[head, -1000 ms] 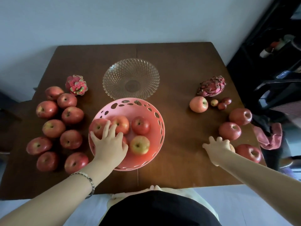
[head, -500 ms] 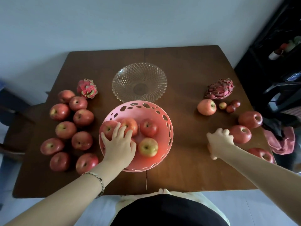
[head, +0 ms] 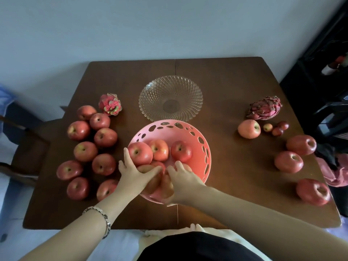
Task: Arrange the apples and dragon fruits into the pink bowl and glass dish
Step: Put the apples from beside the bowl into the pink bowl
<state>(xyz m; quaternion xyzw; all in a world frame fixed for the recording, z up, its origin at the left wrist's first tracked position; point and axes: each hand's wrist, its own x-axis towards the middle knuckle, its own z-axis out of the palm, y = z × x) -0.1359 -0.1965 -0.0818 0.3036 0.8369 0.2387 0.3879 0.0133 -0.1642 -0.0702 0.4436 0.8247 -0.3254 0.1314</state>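
The pink bowl [head: 199, 137] sits mid-table with several red apples in it, such as one [head: 181, 150] at its far right. My left hand [head: 134, 176] and my right hand [head: 181, 182] meet over the bowl's near side. The left hand cups an apple [head: 148, 169] there. The right hand closes on another apple [head: 166, 185], mostly hidden by its fingers. Behind the bowl the glass dish [head: 148, 97] holds nothing. One dragon fruit [head: 110, 104] lies far left, another [head: 264, 108] far right. Several apples [head: 85, 150] cluster on the left, and more lie loose on the right [head: 289, 162].
Three small fruits [head: 276, 129] lie beside a paler apple [head: 249, 129] on the right. A pink cloth [head: 337, 174] hangs off the table's right edge, with dark furniture [head: 331, 59] beyond. A chair [head: 22, 132] stands at the left. The wooden table [head: 235, 87] backs onto a wall.
My right hand closed on an apple at the right side of the table and moved left into the bowl. My left hand stayed on its apple in the bowl. The camera shifted slightly.
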